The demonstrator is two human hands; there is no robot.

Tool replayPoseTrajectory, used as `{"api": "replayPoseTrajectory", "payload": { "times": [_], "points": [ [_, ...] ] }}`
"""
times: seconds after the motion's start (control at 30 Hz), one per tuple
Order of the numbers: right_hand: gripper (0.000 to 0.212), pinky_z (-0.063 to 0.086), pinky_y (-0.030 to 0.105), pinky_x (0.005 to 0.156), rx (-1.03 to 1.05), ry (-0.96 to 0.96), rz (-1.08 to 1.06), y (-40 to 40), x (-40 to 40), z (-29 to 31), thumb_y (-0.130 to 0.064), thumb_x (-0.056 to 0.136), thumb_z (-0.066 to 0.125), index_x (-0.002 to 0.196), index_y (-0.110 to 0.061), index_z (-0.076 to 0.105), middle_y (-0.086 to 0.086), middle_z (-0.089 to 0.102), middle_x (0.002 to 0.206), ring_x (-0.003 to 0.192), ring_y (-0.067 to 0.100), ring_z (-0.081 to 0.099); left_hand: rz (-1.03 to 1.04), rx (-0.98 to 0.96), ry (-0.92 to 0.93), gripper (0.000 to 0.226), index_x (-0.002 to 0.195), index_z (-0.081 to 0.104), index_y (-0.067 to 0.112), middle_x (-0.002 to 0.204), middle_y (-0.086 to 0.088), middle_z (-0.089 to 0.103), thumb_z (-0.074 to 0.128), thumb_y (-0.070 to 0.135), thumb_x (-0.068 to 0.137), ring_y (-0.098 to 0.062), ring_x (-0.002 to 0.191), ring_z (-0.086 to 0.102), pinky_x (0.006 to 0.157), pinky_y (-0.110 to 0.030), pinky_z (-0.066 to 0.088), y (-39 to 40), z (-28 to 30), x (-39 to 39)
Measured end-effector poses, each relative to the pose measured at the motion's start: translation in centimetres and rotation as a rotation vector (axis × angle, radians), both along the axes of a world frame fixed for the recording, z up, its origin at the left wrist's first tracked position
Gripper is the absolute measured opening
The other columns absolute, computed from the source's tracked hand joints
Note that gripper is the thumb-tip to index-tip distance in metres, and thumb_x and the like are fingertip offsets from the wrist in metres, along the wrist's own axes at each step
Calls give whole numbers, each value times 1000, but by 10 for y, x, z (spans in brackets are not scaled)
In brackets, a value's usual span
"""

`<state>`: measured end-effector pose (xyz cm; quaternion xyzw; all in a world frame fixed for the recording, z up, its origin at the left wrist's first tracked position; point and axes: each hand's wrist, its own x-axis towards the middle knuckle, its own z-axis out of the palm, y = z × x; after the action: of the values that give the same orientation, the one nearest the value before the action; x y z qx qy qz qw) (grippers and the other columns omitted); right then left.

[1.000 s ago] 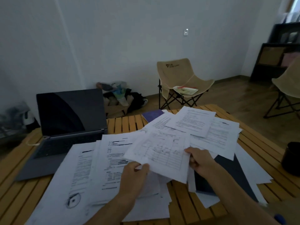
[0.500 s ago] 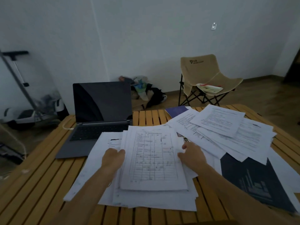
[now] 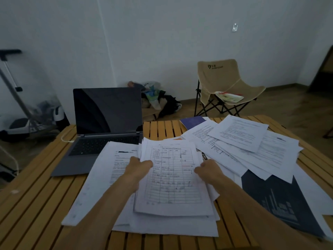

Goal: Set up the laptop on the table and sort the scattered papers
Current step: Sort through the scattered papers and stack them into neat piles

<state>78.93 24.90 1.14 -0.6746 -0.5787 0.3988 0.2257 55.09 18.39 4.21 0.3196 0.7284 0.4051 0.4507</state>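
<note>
Laptop [image 3: 106, 129] open on table [image 3: 36, 204], screen dark: setup approx done. Stack [image 3: 173, 181] just right of laptop; left hand [image 3: 138, 166], right hand [image 3: 209, 170] curl on its 2 side edges. Loose sheets [image 3: 252, 147] further right of laptop unsorted; sorting maybe half done.

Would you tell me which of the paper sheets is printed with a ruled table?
The table sheet atop the near stack, held by the left hand and right hand; the others show lines of text.

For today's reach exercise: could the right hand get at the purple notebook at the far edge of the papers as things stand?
Probably yes, once it lets go: the right hand grips the table sheet, and the purple notebook lies partly bare beyond the scattered papers, nothing standing between.
</note>
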Motion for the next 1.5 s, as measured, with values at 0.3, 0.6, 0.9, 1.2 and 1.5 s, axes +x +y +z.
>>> {"api": "replayPoseTrajectory", "payload": {
  "times": [0.3,0.6,0.9,1.2,1.5],
  "points": [
    [35,44,26,69,5,75,78,-2,26,-6,-9,86,68,114,11,61,20,65,96,82,29,65,-140,208,92,39,117,56,14,112,-7,66,72,2,83,-17,94,64,72,-26,54,-10,5,-7],
    [60,50,41,99,-61,743,304,-24,69,45,-37,85,74,137,-16,54,3,68,128,117,21,65,-182,733,-40,48,131,57,20,121,-3,69,63,-3,90,-23,110,66,91,-46,55,-28,62,9],
    [82,37,57,111,-131,1258,398,-51,77,63,-45,83,75,150,-13,40,23,44,149,137,43,40,129,822,-498,44,127,62,23,115,3,72,60,-2,91,-16,103,69,76,-33,59,-25,83,32],
    [50,47,51,104,-5,1362,52,-70,42,69,-48,100,40,141,-22,51,14,59,138,126,32,58,445,522,-666,38,124,63,15,114,-6,68,65,-1,90,-25,102,64,89,-47,54,-29,34,63],
    [34,54,49,89,-379,850,-268,-48,68,18,11,84,65,118,12,62,28,68,113,107,42,64,270,318,-648,34,125,62,6,117,-18,68,57,16,93,-34,104,63,81,-40,55,-40,-11,36]
  ]
}}
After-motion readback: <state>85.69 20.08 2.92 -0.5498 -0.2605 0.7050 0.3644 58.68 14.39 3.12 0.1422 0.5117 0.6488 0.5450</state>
